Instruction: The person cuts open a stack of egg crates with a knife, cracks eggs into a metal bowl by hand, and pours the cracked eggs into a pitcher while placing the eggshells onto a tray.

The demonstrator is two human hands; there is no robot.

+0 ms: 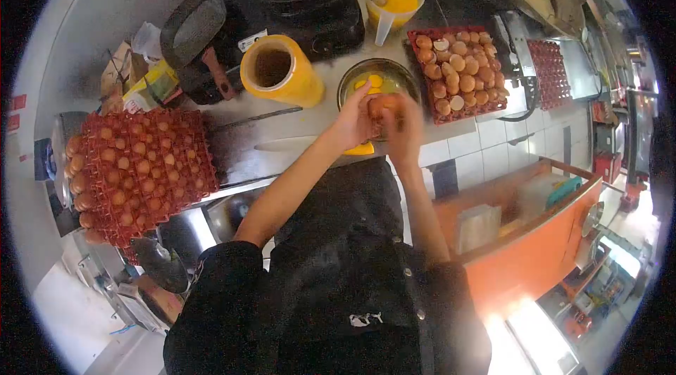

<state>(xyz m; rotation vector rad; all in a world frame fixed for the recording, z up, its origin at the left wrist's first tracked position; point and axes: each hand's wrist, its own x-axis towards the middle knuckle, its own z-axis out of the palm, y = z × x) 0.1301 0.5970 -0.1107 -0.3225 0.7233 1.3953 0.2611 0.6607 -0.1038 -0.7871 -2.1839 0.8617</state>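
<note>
A metal bowl point(343, 83) on the counter has raw yolks point(373, 81) and clear egg white in it. Over its near side, a brown egg point(384, 104) is between my two hands; whether its shell is cracked I cannot tell. My left hand point(354, 120) holds the egg from the left, fingers curved round it. Blurred by motion, my right hand point(405, 132) closes on it from the right. A knife with a yellow handle point(360, 149) lies just below the bowl, its blade point(289, 144) pointing left.
Right of the bowl, a red tray point(438, 119) carries many eggshells. A jug point(384, 23) of yellow liquid stands behind. To the left are a yellow cylindrical container point(299, 83), stacked egg trays point(144, 171) and a dark pan point(190, 30). An orange drawer point(528, 248) juts out at right.
</note>
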